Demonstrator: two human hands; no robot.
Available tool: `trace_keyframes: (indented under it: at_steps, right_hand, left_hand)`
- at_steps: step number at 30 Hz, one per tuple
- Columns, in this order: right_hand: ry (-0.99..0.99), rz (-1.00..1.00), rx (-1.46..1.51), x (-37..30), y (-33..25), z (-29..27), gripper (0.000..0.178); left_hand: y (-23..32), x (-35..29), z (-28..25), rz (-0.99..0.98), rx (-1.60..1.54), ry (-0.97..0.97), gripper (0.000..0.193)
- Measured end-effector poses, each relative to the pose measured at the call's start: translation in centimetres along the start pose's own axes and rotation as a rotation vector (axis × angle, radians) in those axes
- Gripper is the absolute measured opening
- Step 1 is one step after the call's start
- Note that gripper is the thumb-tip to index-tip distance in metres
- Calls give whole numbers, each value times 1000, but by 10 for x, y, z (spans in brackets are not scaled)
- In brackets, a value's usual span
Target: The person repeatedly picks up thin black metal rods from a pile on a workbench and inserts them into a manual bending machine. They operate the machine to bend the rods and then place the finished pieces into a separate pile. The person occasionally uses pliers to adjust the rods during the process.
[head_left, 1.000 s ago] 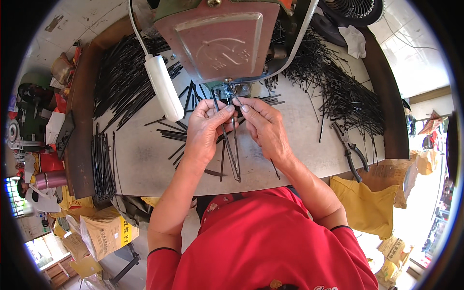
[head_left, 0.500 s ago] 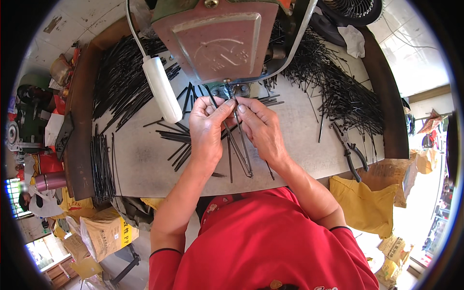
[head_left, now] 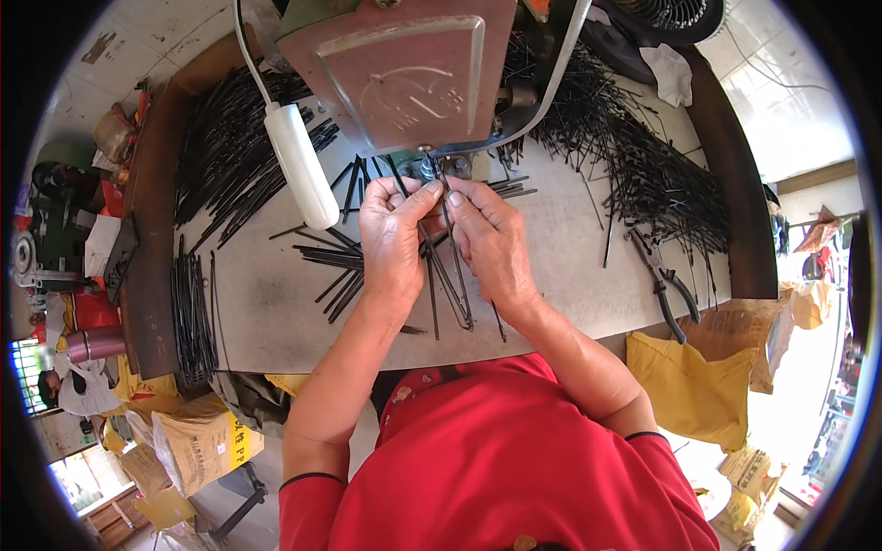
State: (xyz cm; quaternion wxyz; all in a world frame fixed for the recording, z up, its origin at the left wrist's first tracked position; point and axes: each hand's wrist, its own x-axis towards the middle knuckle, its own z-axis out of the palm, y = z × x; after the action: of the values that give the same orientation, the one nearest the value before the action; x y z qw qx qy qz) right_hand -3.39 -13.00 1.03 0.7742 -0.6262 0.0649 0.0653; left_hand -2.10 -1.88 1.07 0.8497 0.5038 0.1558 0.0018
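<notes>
My left hand (head_left: pixel 393 241) is closed, thumb against fingers, around thin black metal rods (head_left: pixel 468 324) that run down toward me between my forearms. My right hand (head_left: pixel 497 241) pinches the upper part of a rod beside it, thumb on top. Both sets of fingertips nearly meet just below the small metal tooling (head_left: pixel 428 169) under the machine head (head_left: pixel 395 83). The rods' upper ends reach up to that tooling; whether they touch it is hidden. Another dark rod (head_left: pixel 497 321) sticks out below my right hand.
Black rods (head_left: pixel 234 156) lie heaped at the far left, with a tangled heap (head_left: pixel 643 165) at the right. A white cylindrical lamp (head_left: pixel 303 165) hangs left of the machine. Pliers (head_left: pixel 663 283) lie near the right edge. Raised brown sides (head_left: pixel 735 184) border the table.
The whole view has shifted slightly. My hands keep the same hold near the tooling, with only small finger movement; the rods hang almost as before.
</notes>
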Motion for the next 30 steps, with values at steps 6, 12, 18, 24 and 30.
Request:
trace_keyframes:
  at_steps: [6,12,18,24,30]
  right_hand:
    - [-36,68,87,0,-1,-1,26]
    - [-20,62,120,-3,-2,3,25]
    - [-22,55,52,-2,3,3,25]
    - [-11,89,39,-3,-8,6,26]
    - [-51,119,126,-1,3,-2,27]
  left_hand:
    - [0,1,-1,7,9,18,21]
    - [-2,0,0,10,16,20,21]
    - [-2,2,-5,-4,24,1,20]
    - [4,0,0,-16,25,8,22]
    - [-6,4,-5,-20,12,19,23]
